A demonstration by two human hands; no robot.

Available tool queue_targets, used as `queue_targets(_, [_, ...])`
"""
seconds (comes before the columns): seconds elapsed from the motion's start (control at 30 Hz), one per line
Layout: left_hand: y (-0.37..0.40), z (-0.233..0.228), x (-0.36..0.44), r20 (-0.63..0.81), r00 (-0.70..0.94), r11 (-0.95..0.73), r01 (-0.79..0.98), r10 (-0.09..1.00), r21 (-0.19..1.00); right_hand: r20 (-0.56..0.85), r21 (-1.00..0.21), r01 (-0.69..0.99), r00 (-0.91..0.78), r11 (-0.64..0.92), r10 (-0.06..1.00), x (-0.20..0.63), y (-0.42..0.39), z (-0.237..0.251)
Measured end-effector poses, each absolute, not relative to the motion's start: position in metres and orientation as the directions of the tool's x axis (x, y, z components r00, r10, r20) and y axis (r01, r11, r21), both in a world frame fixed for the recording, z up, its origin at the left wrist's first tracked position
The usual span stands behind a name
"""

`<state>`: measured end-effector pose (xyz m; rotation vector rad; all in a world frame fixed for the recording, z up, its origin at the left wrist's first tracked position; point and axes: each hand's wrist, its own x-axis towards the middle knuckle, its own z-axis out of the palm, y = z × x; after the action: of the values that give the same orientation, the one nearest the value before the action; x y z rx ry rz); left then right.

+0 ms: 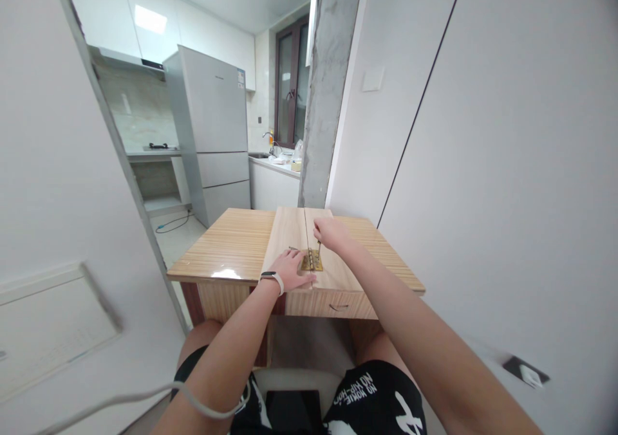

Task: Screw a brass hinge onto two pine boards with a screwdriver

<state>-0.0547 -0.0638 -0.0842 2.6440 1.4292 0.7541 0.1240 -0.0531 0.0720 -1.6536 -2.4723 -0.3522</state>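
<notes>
Two pale wooden boards lie edge to edge on the desk, with a narrow seam between them. A brass hinge lies open across that seam. My left hand rests on the boards at the hinge's left side, fingers spread, partly covering the left leaf. My right hand is closed in a fist above the right leaf. From it a thin metal screwdriver shaft points down to the hinge; the handle is hidden in the fist. A small dark thing beside my left fingertips is too small to name.
The striped wooden desk has a drawer with a handle at its front edge. White walls stand close on both sides. A pale cable crosses by my left forearm. Beyond the desk are a refrigerator and a kitchen sink.
</notes>
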Motion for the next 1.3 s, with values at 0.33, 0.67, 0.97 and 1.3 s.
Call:
queue_targets(0.33, [-0.062, -0.086, -0.055, 0.405, 0.454, -0.576, 0.774, 0.794, 0.263, 0.222, 0.029, 0.931, -0.361, 0.364, 0.906, 0.129, -0.054, 0.072])
queue_targets(0.67, [-0.063, -0.085, -0.054, 0.408, 0.456, -0.581, 0.77, 0.791, 0.264, 0.223, -0.013, 0.875, -0.47, 0.484, 0.854, 0.132, -0.048, 0.073])
queue_targets(0.97, [-0.063, -0.085, -0.056, 0.412, 0.461, -0.585, 0.769, 0.786, 0.258, 0.253, 0.155, 0.933, -0.355, 0.325, 0.9, 0.124, -0.055, 0.073])
queue_targets(1.3, [-0.063, -0.084, -0.056, 0.409, 0.455, -0.58, 0.771, 0.791, 0.263, 0.191, 0.114, 0.93, -0.365, 0.349, 0.911, 0.121, -0.066, 0.083])
